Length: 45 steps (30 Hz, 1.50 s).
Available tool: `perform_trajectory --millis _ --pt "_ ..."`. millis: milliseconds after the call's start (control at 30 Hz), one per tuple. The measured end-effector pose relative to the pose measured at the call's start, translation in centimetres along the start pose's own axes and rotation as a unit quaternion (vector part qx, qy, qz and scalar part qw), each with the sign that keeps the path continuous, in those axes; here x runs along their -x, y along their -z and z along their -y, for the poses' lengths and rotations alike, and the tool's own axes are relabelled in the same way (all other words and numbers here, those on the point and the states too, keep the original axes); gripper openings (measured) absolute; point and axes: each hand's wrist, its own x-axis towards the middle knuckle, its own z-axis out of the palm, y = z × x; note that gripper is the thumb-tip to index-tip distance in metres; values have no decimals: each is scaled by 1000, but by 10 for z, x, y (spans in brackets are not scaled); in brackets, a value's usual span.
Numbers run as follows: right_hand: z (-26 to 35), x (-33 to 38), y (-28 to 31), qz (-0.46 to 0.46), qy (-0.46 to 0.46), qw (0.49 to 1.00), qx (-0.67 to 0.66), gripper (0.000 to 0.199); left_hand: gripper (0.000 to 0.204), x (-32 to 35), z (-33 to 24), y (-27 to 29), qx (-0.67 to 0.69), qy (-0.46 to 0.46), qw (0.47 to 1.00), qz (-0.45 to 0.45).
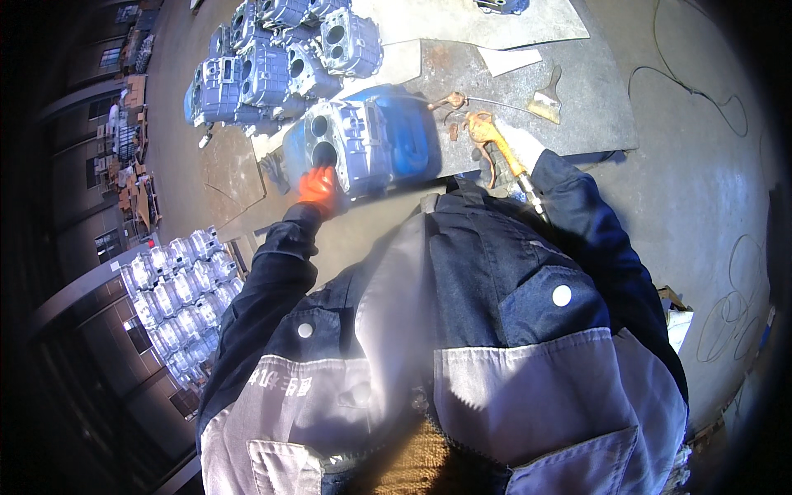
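A grey metal housing casting (351, 140) with round bores rests on a blue plastic container (417, 136) at the near edge of the table. My left hand (318, 188), in an orange glove, grips its near left edge, with the fingertips at the lower bore. To the right, my right hand (521, 147), in a white glove, is closed round an orange air blow gun (493, 139). A metal hose fitting hangs from the gun's handle towards my body. The gun partly hides the right fingers.
Several similar castings (264, 70) are piled at the back left. A brush (546, 99) and a white sheet (509, 60) lie on the metal table (594, 107). Stacked shiny parts (186, 289) stand on the left. Cables (730, 309) lie on the floor at right.
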Motion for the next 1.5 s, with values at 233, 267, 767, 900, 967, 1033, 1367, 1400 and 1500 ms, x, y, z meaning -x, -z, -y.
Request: perform_trajectory --millis 233,267,767,900,967,1033,1367,1400,1500 --pt "-6 2 1 14 -28 1000 -3 46 37 1 -1 4 -5 1 1000 14" --pt "-6 2 2 33 -29 999 3 47 37 1 -1 5 -4 -4 1000 8" --pt "-21 -14 31 48 -17 999 -3 40 35 -2 -4 11 -7 7 1000 30" --pt "-24 -26 38 40 -47 997 -50 40 38 -2 -5 13 -17 10 999 37" --pt "-23 -28 34 65 -34 997 -31 39 39 -1 -6 14 -21 7 999 31" --pt "-20 -26 26 60 -15 996 58 39 41 -1 -5 15 -18 0 1000 25" --pt "-6 4 -11 2 -29 999 23 39 40 -3 -1 9 -13 2 999 33" --pt "-6 4 -10 -29 -42 998 20 38 39 -3 -1 7 -13 -4 1000 13" --pt "-11 4 -3 -31 -27 998 42 37 37 -3 2 4 -3 -12 1000 10"
